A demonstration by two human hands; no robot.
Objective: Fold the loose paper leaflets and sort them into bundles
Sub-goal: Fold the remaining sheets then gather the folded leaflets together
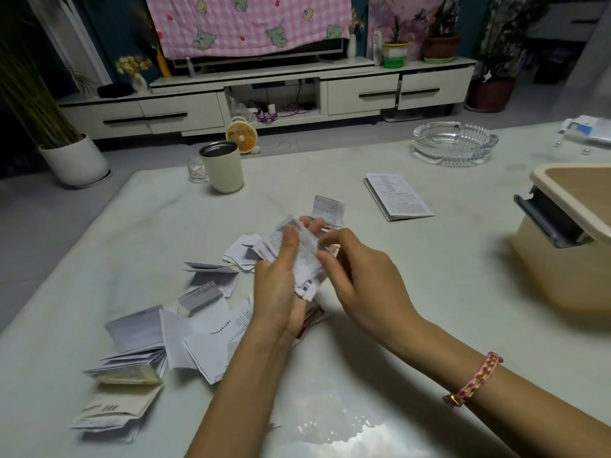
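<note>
Above the middle of the white table [330, 375], my left hand [281, 285] holds a crumpled printed leaflet [305, 259] upright. My right hand [360, 276] pinches that same leaflet at its right edge. Several loose leaflets [205, 332] lie scattered to the left of my hands. A stack of folded leaflets [129, 375] rests at the near left. One folded leaflet [398, 196] lies flat farther back on the right, and another small one [327, 209] stands just behind my hands. Something red and white [310, 320] lies under my left hand, mostly hidden.
A cream cup [223, 166] stands at the table's far left edge with a small glass jar [196, 170] beside it. A glass ashtray [454, 143] sits at the back right. A beige box with a grey latch [562, 233] stands on the right.
</note>
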